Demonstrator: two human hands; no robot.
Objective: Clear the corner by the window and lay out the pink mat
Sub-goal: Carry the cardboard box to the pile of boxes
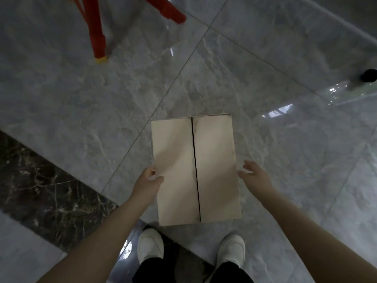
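**Floor by the window, one box in hand**

Grey marbled floor tiles (81, 111) fill the view, glossy, with thin grout lines crossing diagonally. One dark brown veined stone strip (40, 180) runs across the lower left. Bright reflections lie on the tiles at right, near a pale raised edge at the upper right whose nature I cannot tell.

Count:
- 1 cardboard box (195, 170)
- 2 hands, 2 bare forearms
- 2 white shoes (150, 246), below them black trouser legs
- 2 red tubular legs (95, 31) of some frame, upper left; one ends in a yellow foot
- 1 small black round object (368, 75), far right, blurred, not identifiable

Box: plain tan cardboard, rectangular, long side pointing away from the person. Two top flaps closed, meeting in one dark seam down the middle. No tape or print visible. It sits in front of the shoes, centre of view; whether it is lifted or resting on the floor cannot be told.

Left hand (148, 181): thumb on top of the left flap, fingers curled round the box's left edge, gripping it.

Right hand (254, 172): fingers spread and relaxed, just beside the box's right edge, holding nothing; contact with the box uncertain.
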